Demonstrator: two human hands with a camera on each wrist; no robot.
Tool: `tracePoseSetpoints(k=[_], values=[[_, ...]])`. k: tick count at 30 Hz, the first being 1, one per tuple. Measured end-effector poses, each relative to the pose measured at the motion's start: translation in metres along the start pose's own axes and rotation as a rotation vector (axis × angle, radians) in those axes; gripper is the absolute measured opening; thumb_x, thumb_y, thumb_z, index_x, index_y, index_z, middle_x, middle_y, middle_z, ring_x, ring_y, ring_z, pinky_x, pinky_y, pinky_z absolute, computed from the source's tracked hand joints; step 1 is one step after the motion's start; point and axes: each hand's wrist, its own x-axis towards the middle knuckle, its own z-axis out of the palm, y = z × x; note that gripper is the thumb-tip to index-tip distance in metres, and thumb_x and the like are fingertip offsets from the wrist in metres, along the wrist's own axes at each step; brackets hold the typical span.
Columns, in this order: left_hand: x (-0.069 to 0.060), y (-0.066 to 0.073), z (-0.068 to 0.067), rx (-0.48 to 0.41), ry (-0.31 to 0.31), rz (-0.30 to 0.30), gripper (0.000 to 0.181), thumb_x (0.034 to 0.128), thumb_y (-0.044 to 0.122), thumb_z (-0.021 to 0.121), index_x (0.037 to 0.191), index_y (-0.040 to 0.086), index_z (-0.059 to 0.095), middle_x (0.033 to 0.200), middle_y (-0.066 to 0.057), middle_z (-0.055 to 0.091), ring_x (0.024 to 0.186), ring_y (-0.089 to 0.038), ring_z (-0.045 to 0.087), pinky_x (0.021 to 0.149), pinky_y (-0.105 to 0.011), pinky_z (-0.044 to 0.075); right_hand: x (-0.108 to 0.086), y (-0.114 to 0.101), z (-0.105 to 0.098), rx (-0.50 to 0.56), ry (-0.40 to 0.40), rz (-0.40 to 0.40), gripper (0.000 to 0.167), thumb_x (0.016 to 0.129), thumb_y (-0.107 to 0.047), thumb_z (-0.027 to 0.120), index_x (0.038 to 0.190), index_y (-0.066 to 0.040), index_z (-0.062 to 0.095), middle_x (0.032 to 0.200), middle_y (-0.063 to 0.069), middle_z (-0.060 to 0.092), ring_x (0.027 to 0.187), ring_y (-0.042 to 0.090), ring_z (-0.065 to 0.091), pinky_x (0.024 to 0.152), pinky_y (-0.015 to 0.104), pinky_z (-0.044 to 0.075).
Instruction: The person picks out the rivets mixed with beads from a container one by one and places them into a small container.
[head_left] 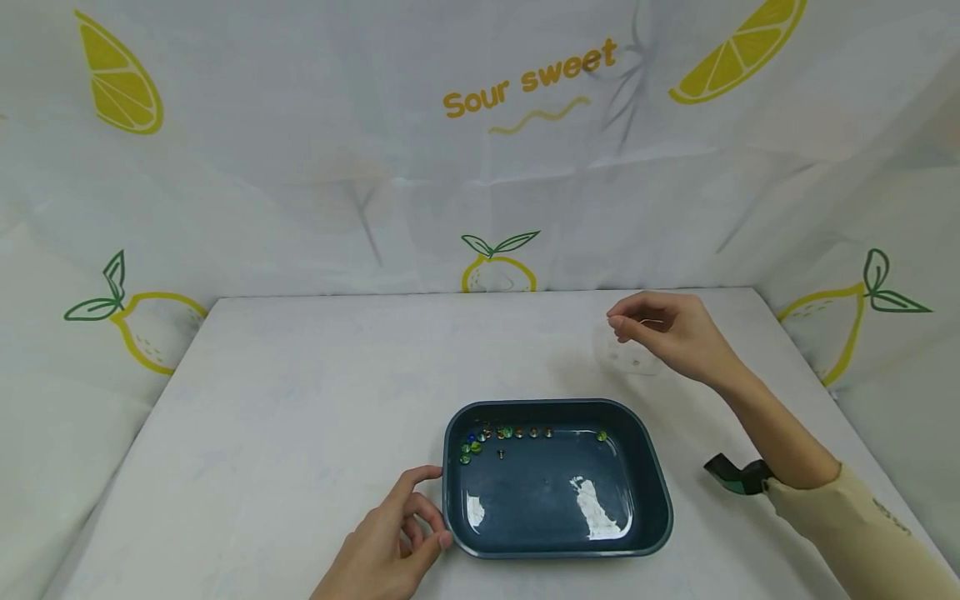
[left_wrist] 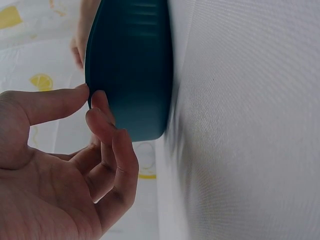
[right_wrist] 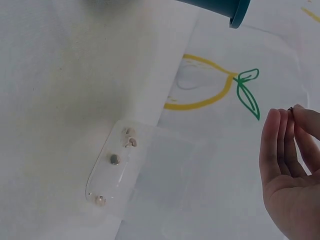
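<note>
A dark blue tray [head_left: 555,552] holds several glass marbles [head_left: 507,432], mostly along its far left part, and a small screw [head_left: 501,454]. My left hand [head_left: 397,533] touches the tray's left rim with loosely bent fingers; its thumb lies by the near corner. In the left wrist view, the thumb and fingertips meet the tray's outer edge. My right hand [head_left: 671,333] is raised beyond the tray's far right corner. Its thumb and fingertips pinch a tiny dark screw-like piece [right_wrist: 290,108], mostly hidden. Below that hand lies a clear plastic container [right_wrist: 107,175] with several small metal pieces [right_wrist: 115,159].
The white table [head_left: 300,400] extends left of the tray. A white lemon-printed cloth [head_left: 322,150] hangs behind it and along both sides. A black and green strap [head_left: 738,475] sticks out at the right sleeve's cuff.
</note>
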Motion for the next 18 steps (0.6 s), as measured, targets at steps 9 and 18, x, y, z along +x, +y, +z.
tracePoseSetpoints(k=[9, 18], values=[[0.0, 0.0, 0.0, 0.001, 0.001, 0.006, 0.065, 0.0981, 0.032, 0.079, 0.153, 0.019, 0.048, 0.096, 0.011, 0.069, 0.065, -0.001, 0.057, 0.059, -0.022, 0.048, 0.0, 0.009, -0.004, -0.029, 0.03, -0.021, 0.014, 0.098, -0.001, 0.077, 0.112, -0.003, 0.079, 0.097, 0.009, 0.078, 0.079, 0.002, 0.074, 0.08, 0.01, 0.058], [0.0, -0.001, 0.0, -0.006, -0.004, 0.011, 0.066, 0.098, 0.032, 0.08, 0.154, 0.018, 0.048, 0.096, 0.01, 0.069, 0.065, -0.001, 0.057, 0.059, -0.022, 0.048, 0.001, 0.015, -0.008, -0.058, 0.048, -0.018, 0.014, 0.099, 0.0, 0.075, 0.112, -0.002, 0.079, 0.097, 0.014, 0.078, 0.079, -0.001, 0.072, 0.082, 0.007, 0.055]])
